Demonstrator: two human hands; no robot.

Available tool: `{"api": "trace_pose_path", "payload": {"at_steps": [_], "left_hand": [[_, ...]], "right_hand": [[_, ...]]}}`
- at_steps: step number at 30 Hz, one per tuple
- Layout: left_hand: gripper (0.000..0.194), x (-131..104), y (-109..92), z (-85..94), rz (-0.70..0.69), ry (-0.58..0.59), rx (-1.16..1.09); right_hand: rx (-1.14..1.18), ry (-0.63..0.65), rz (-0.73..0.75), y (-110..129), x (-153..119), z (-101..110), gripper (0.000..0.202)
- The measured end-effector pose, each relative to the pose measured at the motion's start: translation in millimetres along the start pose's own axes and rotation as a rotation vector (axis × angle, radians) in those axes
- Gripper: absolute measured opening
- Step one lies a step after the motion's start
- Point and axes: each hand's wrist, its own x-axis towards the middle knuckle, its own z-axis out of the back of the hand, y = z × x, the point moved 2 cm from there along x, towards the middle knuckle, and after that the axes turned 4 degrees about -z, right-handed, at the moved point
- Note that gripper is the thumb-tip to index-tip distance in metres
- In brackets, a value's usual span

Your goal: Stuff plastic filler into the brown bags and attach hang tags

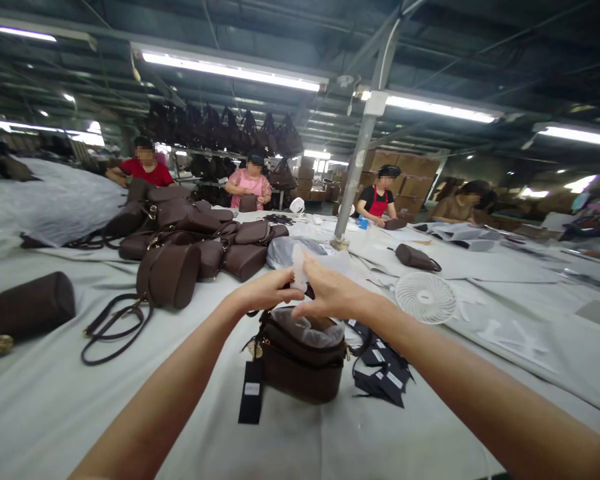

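Note:
A small dark brown handbag [303, 370] stands on the table in front of me with its top open. Crumpled clear plastic [307, 331] shows inside it, and a black hang tag [251, 393] dangles at its left side. Just above the bag's opening, my left hand [267, 288] and my right hand [333, 288] meet around a thin whitish strip [298, 267], its exact kind unclear. Both hands pinch it between thumb and fingers. My fingertips partly hide the strip and the bag's far rim.
Several brown handbags [180, 217] are heaped at the left, one with its strap loose. Black tags [383, 377] lie right of the open bag, with a white fan [425, 298] beyond. A metal post [359, 170] rises from the table. Several people work across it.

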Motion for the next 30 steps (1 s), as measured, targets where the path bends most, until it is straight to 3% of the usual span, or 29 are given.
{"api": "trace_pose_path", "payload": {"at_steps": [1,3,5,6,7,9,12,14,16,19,23,26,30], "left_hand": [[0.020,-0.9,-2.4,1.5,-0.009,-0.061,0.063],[0.021,-8.9,-10.9,-0.8,-0.021,-0.289,0.284],[0.010,-24.5,-25.8,-12.2,-0.112,-0.574,0.500],[0.005,-33.0,-34.2,-21.6,-0.199,-0.657,0.561],[0.009,-40.3,-41.8,-33.1,-0.293,-0.648,0.587],[0.006,-48.9,-51.3,-57.4,-0.392,-0.424,0.604],[0.035,-51.4,-49.6,-82.5,-0.243,-0.160,0.658],[0.026,-52.0,-44.5,-90.7,-0.153,-0.108,0.723],[0.002,-55.8,-41.8,-96.5,-0.198,-0.083,0.762],[0.016,-67.1,-42.2,-102.7,-0.366,-0.116,0.770],[0.023,-78.2,-41.5,-106.4,-0.418,-0.145,0.808],[0.027,-77.1,-41.8,-105.6,-0.417,-0.164,0.792],[0.024,-67.3,-40.7,-104.7,-0.414,-0.270,0.790]], "right_hand": [[-0.120,0.027,-0.032,1.7,-4.1,-3.4,0.071],[-0.259,0.109,-0.108,2.7,-9.0,-7.2,0.042],[-0.270,0.178,-0.115,-0.6,-9.7,-6.6,0.028],[-0.234,0.201,-0.091,-3.9,-9.1,-5.2,0.025],[-0.166,0.218,-0.065,-8.1,-8.3,-3.8,0.023],[0.075,0.277,-0.021,-17.5,-7.5,-2.7,0.018],[0.570,0.426,-0.093,-28.6,-11.0,-7.4,0.016],[0.791,0.488,-0.217,-32.5,-16.1,-11.9,0.013],[0.868,0.485,-0.324,-34.3,-21.8,-14.3,0.011],[0.889,0.436,-0.394,-33.4,-29.1,-13.1,0.012],[0.979,0.454,-0.473,-27.3,-36.1,-13.1,0.017],[0.979,0.461,-0.454,-23.4,-39.8,-17.8,0.014],[0.800,0.377,-0.328,-28.5,-41.9,-22.5,0.012]]}}
